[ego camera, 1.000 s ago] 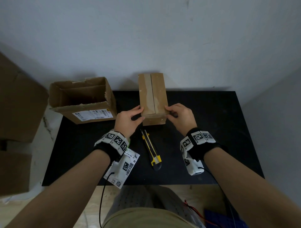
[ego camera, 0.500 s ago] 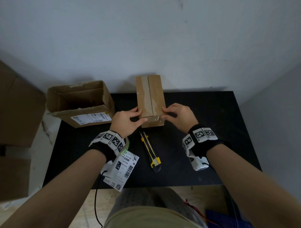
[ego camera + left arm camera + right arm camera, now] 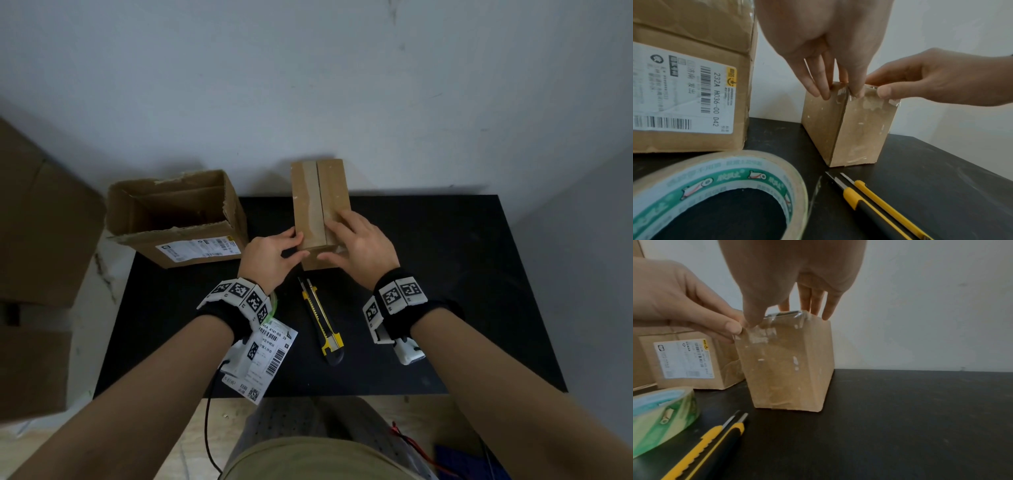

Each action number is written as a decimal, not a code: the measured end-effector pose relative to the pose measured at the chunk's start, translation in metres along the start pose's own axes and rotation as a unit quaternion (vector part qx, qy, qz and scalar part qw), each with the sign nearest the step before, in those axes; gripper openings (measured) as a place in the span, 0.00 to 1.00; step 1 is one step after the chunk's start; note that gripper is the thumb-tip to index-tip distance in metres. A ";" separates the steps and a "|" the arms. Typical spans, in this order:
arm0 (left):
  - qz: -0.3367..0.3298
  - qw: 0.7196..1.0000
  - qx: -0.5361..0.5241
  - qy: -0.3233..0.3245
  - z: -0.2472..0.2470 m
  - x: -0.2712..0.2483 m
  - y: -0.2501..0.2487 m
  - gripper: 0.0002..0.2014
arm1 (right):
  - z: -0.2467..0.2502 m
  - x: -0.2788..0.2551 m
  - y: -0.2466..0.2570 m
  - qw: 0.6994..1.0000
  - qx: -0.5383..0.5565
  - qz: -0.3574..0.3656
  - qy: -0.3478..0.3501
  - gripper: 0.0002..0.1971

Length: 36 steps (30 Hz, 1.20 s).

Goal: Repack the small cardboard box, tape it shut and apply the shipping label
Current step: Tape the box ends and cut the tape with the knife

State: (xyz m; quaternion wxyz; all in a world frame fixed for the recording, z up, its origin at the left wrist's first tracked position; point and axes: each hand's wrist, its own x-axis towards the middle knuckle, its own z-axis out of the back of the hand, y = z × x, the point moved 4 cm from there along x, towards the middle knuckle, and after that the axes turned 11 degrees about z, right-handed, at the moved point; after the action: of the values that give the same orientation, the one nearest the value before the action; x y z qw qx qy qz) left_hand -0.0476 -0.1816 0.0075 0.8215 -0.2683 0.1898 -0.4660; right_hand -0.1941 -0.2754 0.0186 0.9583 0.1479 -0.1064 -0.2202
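The small cardboard box (image 3: pixel 320 202) stands closed on the black table (image 3: pixel 462 274), with clear tape along its top seam and down over its near face (image 3: pixel 764 337). My left hand (image 3: pixel 298 245) pinches the box's near left corner, thumb on the taped near face and fingers on the left side. My right hand (image 3: pixel 342 240) lies flat on the box's top, its thumb pressing the tape's end on the near face. The white shipping label (image 3: pixel 270 356) lies under my left wrist. The tape roll (image 3: pixel 725 186) sits beside it, mostly hidden in the head view.
A yellow and black utility knife (image 3: pixel 322 322) lies just in front of the box. A larger open carton (image 3: pixel 178 219) with an old label stands at the left rear. Big cardboard boxes (image 3: pixel 34 240) are stacked off the table's left edge. A wall closes the back.
My right hand has slid from the box's near right corner up onto its top. The left hand has stayed at the near left corner.
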 end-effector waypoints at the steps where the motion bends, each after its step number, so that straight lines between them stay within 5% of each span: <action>1: 0.000 1.000 -0.002 0.004 0.000 0.000 0.001 0.19 | -0.001 0.004 0.003 1.000 -0.003 0.002 0.006 0.28; 7: 0.005 1.000 0.001 0.027 0.005 0.004 0.001 0.19 | 0.005 0.010 -0.003 1.000 -0.024 0.008 0.011 0.28; 12: 0.011 0.999 -0.002 0.043 0.009 0.005 0.002 0.19 | 0.017 -0.004 -0.029 0.998 -0.029 -0.055 0.013 0.34; 17: 0.014 0.997 0.016 0.070 0.012 0.005 -0.002 0.20 | 0.026 -0.019 -0.047 0.990 0.003 -0.139 -0.025 0.24; 24: -0.028 0.992 0.085 0.090 0.023 0.010 -0.003 0.24 | 0.019 -0.009 -0.007 0.977 0.127 -0.169 -0.001 0.26; 36: -0.098 0.957 0.164 0.217 0.031 0.032 -0.012 0.40 | -0.013 0.027 0.050 0.922 0.039 -0.384 -0.017 0.61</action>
State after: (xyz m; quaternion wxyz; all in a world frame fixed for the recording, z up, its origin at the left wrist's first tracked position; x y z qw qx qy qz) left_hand -0.0227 -0.2062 0.0372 0.7435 -0.0402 0.2572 -0.6160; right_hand -0.1468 -0.2416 0.0271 0.7918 0.2110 -0.0660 -0.5694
